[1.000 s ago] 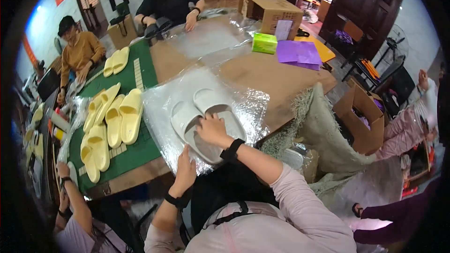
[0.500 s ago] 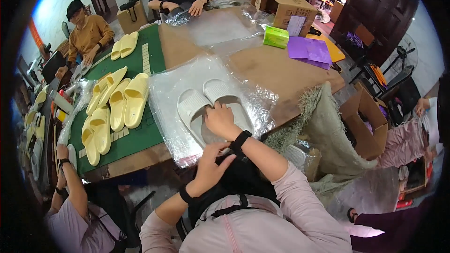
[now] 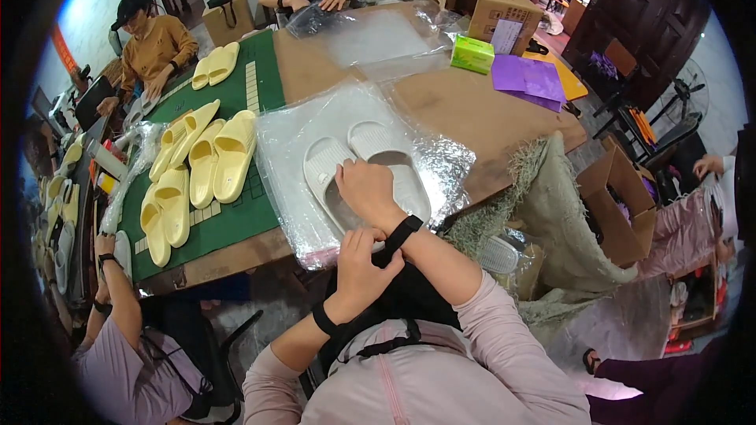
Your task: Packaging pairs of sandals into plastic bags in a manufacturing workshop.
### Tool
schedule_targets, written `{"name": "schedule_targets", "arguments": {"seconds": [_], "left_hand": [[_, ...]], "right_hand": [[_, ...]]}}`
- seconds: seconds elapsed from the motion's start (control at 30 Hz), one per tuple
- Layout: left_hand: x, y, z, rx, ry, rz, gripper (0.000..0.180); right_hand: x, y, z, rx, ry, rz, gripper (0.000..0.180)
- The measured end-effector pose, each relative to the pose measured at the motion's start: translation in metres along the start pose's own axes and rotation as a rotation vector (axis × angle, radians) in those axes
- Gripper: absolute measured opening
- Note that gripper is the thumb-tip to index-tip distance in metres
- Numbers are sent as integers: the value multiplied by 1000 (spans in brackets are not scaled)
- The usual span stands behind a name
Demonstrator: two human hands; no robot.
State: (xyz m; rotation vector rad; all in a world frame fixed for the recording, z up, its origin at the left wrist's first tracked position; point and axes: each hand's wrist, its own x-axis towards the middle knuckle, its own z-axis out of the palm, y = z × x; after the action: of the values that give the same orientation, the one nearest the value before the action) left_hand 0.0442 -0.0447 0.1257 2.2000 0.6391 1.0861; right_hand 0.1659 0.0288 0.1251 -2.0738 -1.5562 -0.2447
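Observation:
A pair of light grey slippers (image 3: 387,142) lies side by side on a stack of clear plastic bags (image 3: 287,149), toes pointing away from me. My right hand (image 3: 367,189) reaches over the left slipper of this pair, its fingers bent down at the inner edge by the strap. The fingertips are hidden by the back of the hand. Near the slippers' heels and close to my right wrist is my left hand (image 3: 362,267), thumb held apart from the fingers, with nothing seen in it.
Several yellow slippers (image 3: 233,159) stand on the green mat (image 3: 272,79) to the left. Purple sheets (image 3: 526,80), a green packet (image 3: 472,54) and a cardboard box (image 3: 488,8) are at the far right. A woven sack (image 3: 543,197) hangs beside the table's right edge. Co-workers sit around.
My right hand has turned and shifted slightly left on the grey slippers, hiding its fingers more. My left hand has risen a little toward the right wrist. The view has shifted slightly.

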Motion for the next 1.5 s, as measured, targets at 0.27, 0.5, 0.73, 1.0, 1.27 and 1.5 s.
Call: {"name": "schedule_targets", "arguments": {"seconds": [0.27,0.5,0.73,1.0,1.27,1.5], "left_hand": [[-2,9,-3,-2,27,122,28],[-9,2,-10,4,-8,147,31],[-2,3,-30,-6,-5,156,50],[19,13,-38,106,-447,410,31],[24,7,-44,0,-465,419,27],[25,7,-48,-38,-546,479,35]], "right_hand": [[5,-11,1,785,-7,396,30],[-6,-18,-5,273,115,-13,16],[-22,-9,1,-249,159,-475,18],[-54,-50,18,-138,207,-603,19],[-58,-47,10,-22,-8,-563,21],[-64,-46,23,35,-73,-560,21]]}}
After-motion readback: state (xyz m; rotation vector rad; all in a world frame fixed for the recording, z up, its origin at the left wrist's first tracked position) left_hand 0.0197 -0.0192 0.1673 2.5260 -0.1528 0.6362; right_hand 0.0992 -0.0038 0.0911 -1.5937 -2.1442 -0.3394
